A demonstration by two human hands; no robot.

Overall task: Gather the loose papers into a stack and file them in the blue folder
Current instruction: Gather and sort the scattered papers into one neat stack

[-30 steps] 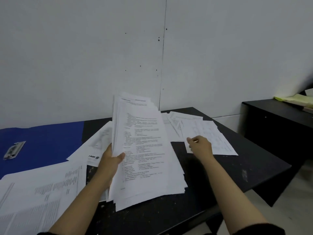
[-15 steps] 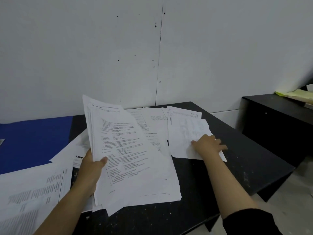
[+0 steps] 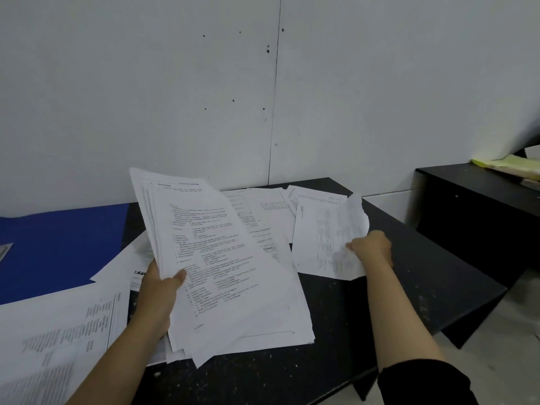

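My left hand (image 3: 159, 290) grips a thick stack of printed white papers (image 3: 222, 258) by its left edge, tilted up over the black table (image 3: 409, 287). My right hand (image 3: 372, 248) is shut on a loose sheet (image 3: 324, 238) at the right, whose far corner curls upward. More loose sheets (image 3: 263, 211) lie flat behind the stack near the wall. The open blue folder (image 3: 58, 244) lies at the left of the table, its metal clip (image 3: 5, 251) just showing at the frame edge. Other printed sheets (image 3: 58, 331) lie at the near left, partly over the folder.
A white wall (image 3: 204, 97) stands right behind the table. A second black desk (image 3: 482, 206) stands to the right across a gap, with yellow papers (image 3: 502, 163) on it. The table's right corner (image 3: 496, 287) drops off to a light floor.
My right hand has closed on the right-hand sheet and lifted its edge, so the paper now curls up. The stack in my left hand has tipped a little leftward.
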